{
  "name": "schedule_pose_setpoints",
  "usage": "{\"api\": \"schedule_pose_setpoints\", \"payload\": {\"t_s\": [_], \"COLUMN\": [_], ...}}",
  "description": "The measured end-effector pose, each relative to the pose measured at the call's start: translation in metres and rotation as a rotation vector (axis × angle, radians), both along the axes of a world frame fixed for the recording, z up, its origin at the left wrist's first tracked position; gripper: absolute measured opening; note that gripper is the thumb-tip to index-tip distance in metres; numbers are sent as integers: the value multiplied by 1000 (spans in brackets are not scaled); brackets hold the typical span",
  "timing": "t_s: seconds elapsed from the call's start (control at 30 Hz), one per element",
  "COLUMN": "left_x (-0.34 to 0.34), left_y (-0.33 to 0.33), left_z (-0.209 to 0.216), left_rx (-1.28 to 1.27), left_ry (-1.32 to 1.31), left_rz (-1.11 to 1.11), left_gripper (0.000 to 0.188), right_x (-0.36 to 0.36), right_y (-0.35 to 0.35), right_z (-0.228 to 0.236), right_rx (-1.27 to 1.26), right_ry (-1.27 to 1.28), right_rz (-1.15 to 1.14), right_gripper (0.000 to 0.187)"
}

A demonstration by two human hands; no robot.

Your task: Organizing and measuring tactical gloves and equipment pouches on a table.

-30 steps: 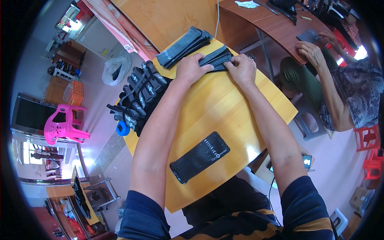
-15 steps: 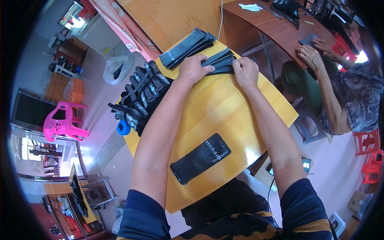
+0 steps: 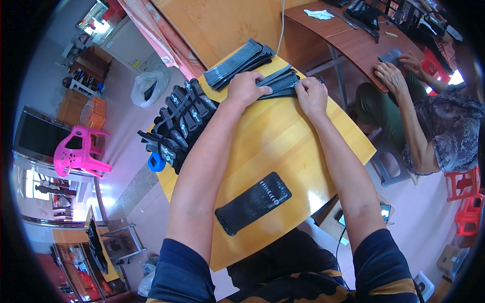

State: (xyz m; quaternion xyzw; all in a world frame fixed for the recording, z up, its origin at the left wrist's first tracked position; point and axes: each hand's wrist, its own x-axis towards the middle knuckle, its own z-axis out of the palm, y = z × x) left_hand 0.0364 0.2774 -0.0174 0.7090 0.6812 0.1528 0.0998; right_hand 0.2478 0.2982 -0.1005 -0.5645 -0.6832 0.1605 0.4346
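Observation:
A fanned stack of dark grey ribbed knit sleeves [image 3: 281, 83] lies at the far part of the yellow wooden table [image 3: 262, 141]. My left hand [image 3: 246, 89] is closed on the left end of this stack, thumb toward the middle. At the other end, my right hand [image 3: 311, 93] pinches the edge with its fingers bent; its fingertips are partly hidden. Just behind lies a second ribbed stack [image 3: 237, 63], flat and untouched. Closer to me, a single black knit sleeve [image 3: 253, 203] with light printed marks rests flat on the tabletop.
Black strapped braces [image 3: 182, 121] are heaped along the table's left edge, beside a blue roundish thing [image 3: 156, 162]. To the right, another person's hands [image 3: 389, 76] are at a brown table [image 3: 348, 38]. A pink chair [image 3: 81, 151] stands at left.
Both hands stay at the same stack, with only slight shifts of the fingers. The whole view has moved a little. At the brown table, the other person's hands and dark item have shifted slightly.

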Motion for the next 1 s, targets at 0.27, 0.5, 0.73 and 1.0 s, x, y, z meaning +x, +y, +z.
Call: {"api": "schedule_pose_setpoints", "payload": {"t_s": [0.27,0.5,0.73,1.0], "left_x": [-2,5,7,3], "left_y": [4,-1,-1,-2], "left_z": [4,13,17,13], "left_rx": [-6,-32,-53,-25], "left_ry": [37,183,232,178], "left_rz": [-55,-91,-111,-115], "left_gripper": [49,50,41,43], "right_x": [0,0,1,4], "right_y": [1,1,3,2], "right_z": [-3,-3,-5,-7], "right_rx": [4,-4,0,-6], "right_ry": [11,-23,-28,-35], "right_rz": [16,15,17,12], "right_gripper": [23,24,26,26]}}
